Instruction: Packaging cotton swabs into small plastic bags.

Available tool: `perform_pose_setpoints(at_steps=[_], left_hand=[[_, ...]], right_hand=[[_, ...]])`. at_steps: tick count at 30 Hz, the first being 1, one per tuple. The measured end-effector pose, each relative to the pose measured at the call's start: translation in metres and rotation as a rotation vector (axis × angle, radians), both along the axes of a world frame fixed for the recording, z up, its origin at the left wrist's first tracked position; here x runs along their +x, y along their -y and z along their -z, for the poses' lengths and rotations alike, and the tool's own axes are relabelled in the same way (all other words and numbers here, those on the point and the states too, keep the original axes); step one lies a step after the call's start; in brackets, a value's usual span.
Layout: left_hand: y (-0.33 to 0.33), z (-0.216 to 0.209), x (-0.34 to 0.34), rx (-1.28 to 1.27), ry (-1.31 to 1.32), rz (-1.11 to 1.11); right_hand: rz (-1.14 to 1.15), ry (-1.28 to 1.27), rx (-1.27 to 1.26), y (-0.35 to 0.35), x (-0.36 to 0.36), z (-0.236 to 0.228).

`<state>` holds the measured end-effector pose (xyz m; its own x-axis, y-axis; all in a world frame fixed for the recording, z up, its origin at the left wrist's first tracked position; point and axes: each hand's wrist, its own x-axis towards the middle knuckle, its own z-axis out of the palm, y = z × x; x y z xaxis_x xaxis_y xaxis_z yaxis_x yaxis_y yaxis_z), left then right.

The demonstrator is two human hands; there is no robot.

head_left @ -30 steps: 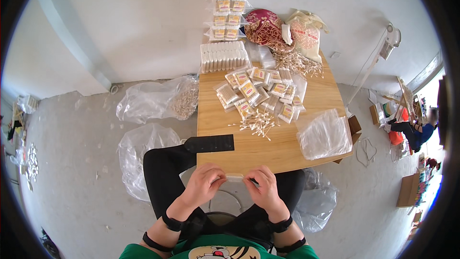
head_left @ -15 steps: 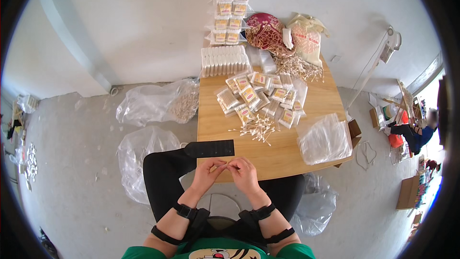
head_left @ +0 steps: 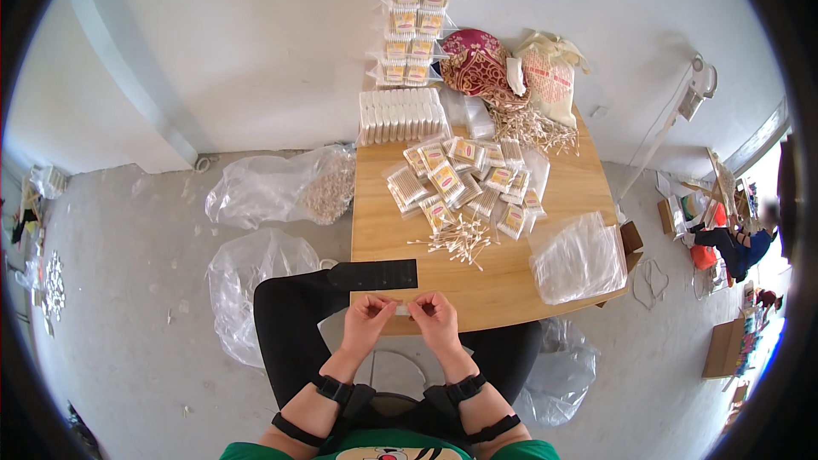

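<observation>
Both hands (head_left: 400, 319) pinching, seemingly, small clear packet (head_left: 402, 310) between.

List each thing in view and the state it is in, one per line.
left hand: pinching a small clear packet
right hand: pinching the packet's other end
loose cotton swabs: scattered on the wooden table
filled packets: piled, sealed
black strip: lying flat
clear bags: stacked at the table edge
</observation>
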<state>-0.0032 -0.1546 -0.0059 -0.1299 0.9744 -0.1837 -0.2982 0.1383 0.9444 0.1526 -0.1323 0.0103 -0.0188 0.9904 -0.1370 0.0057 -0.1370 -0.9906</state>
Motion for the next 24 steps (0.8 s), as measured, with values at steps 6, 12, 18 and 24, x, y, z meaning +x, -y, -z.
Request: perform_pose_setpoints(at_steps=[6,12,18,24], left_hand=[[-0.004,-0.003,0.016,0.075,-0.134,0.044],[0.001,-0.005,0.011,0.049,-0.193,0.112],[0.001,-0.003,0.004,0.010,-0.259,0.166],[0.000,-0.005,0.010,0.132,-0.308,0.140]], right_hand=[[-0.019,0.135,0.095,0.002,-0.006,-0.005],[-0.034,0.121,0.096,0.004,-0.002,-0.008],[-0.051,0.090,0.064,0.004,-0.002,-0.003],[-0.052,0.098,0.134,0.003,-0.001,-0.009]])
